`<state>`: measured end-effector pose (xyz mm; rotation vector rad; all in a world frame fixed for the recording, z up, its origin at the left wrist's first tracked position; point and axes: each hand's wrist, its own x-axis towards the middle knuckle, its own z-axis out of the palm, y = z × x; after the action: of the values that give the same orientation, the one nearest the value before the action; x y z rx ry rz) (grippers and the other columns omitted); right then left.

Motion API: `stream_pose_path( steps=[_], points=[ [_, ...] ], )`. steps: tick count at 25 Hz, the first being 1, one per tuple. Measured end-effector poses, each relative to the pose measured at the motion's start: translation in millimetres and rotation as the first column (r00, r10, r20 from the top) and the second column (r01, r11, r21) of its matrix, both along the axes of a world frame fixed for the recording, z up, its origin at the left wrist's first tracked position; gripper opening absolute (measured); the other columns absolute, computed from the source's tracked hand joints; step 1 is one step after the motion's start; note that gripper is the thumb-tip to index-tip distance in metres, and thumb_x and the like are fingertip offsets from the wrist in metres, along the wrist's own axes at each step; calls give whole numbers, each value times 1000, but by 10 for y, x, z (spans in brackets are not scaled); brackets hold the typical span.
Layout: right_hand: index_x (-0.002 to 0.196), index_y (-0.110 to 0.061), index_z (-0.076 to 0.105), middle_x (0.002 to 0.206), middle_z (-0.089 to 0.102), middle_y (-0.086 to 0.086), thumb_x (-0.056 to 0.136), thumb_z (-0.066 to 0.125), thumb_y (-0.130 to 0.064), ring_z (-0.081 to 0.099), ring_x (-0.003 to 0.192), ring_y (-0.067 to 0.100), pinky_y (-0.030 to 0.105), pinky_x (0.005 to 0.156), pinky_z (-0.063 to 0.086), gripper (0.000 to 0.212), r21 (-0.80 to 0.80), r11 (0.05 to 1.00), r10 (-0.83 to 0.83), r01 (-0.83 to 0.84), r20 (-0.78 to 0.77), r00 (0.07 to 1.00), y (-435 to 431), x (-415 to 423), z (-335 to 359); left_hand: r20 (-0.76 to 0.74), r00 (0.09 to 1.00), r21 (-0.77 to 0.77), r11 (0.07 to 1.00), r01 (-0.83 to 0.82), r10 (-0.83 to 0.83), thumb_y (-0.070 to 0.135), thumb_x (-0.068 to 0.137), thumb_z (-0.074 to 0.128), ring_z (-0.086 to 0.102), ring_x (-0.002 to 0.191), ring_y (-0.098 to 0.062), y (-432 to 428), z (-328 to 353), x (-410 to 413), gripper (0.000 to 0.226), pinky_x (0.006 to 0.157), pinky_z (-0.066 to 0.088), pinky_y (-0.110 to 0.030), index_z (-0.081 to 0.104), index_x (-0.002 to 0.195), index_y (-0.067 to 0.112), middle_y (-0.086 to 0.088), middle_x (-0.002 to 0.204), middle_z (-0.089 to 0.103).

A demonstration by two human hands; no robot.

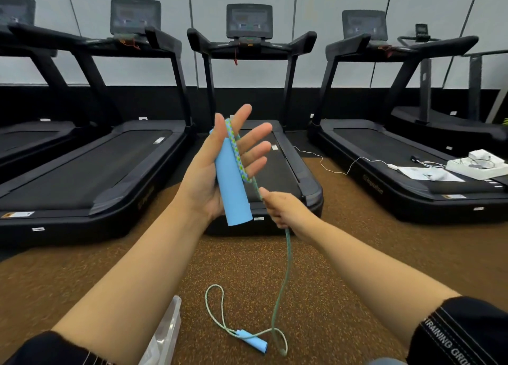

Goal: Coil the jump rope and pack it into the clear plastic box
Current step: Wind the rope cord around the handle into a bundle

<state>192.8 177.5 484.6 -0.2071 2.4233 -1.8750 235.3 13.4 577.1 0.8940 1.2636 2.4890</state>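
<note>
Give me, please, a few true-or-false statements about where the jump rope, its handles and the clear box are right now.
1. The left hand holds a blue handle. True.
2. The right hand is empty. False: it pinches the rope just below that handle.
3. The second handle lies on the floor. True.
4. The rope is already packed in the clear plastic box. False: it hangs from the hands and loops on the floor; the box sits at the lower left.
5. The rope lies across a treadmill. False: it does not.
</note>
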Motion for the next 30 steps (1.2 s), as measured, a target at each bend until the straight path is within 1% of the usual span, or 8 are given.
stream_pose_path(
  steps=[5, 9, 12, 17, 20, 23, 27, 30],
  points=[
    [61, -24, 37, 53, 29, -9, 96, 40, -49, 22, 43, 5, 21, 44, 18, 43, -14, 998, 62, -62, 9, 998, -123, 261, -276, 43, 988, -14, 989, -148, 149, 51, 93, 32, 73, 89, -12, 14, -89, -86, 47, 77, 59, -25, 48, 132, 30, 1, 106, 74],
    [62, -22, 39, 52, 29, -10, 98, 33, -49, 22, 44, 5, 22, 45, 19, 45, -8, 997, 71, -71, -7, 997, -154, 469, -402, 62, 978, -41, 979, -199, 201, 49, 95, 31, 70, 102, -19, -6, -162, -175, 43, 95, 52, -41, 46, 133, 34, 1, 109, 73],
    [70, -20, 42, 51, 28, -12, 98, 32, -46, 22, 43, 4, 19, 43, 19, 40, -59, 993, 98, -100, -35, 995, -135, 589, -451, 57, 972, -70, 972, -226, 230, 51, 95, 32, 69, 105, -17, -53, -190, -229, 41, 104, 42, -45, 48, 129, 36, 3, 110, 73],
    [69, -21, 40, 58, 34, -11, 96, 47, -39, 29, 52, 3, 18, 50, 27, 33, 164, 982, 132, -96, -231, 964, -59, 736, -496, 35, 949, -103, 946, -308, 313, 54, 89, 41, 67, 109, -14, -173, -182, -307, 47, 103, 37, -38, 44, 134, 39, 2, 112, 73],
    [64, -13, 42, 59, 33, -6, 92, 55, -37, 30, 54, 3, 21, 51, 25, 40, 283, 954, 193, -94, -344, 919, -13, 799, -354, 2, 942, -204, 922, -329, 336, 52, 81, 52, 70, 102, -15, -194, -225, -323, 51, 89, 40, -32, 48, 131, 40, 1, 107, 75],
    [59, -10, 43, 54, 33, -7, 86, 64, -36, 30, 50, 2, 15, 48, 25, 43, 295, 954, 189, -52, -458, 869, 16, 825, -53, -16, 948, -328, 894, -307, 319, 42, 94, 43, 71, 100, -18, -193, -337, -352, 40, 82, 40, -29, 46, 135, 38, -3, 107, 75],
    [55, -15, 37, 50, 33, -5, 80, 70, -41, 31, 48, 6, 14, 48, 24, 49, 434, 901, 273, 31, -620, 736, 60, 831, 362, -10, 959, -376, 888, -266, 283, 44, 93, 44, 69, 105, -19, -188, -434, -348, 43, 93, 39, -34, 45, 136, 37, -7, 113, 72],
    [58, -23, 30, 49, 29, -11, 76, 65, -53, 34, 49, 9, 17, 48, 24, 50, 632, 747, 440, 206, -702, 559, 102, 817, 636, -56, 964, -500, 828, -252, 260, 44, 88, 52, 66, 109, -18, -179, -481, -313, 47, 105, 40, -38, 47, 135, 38, -9, 114, 71]
  ],
)
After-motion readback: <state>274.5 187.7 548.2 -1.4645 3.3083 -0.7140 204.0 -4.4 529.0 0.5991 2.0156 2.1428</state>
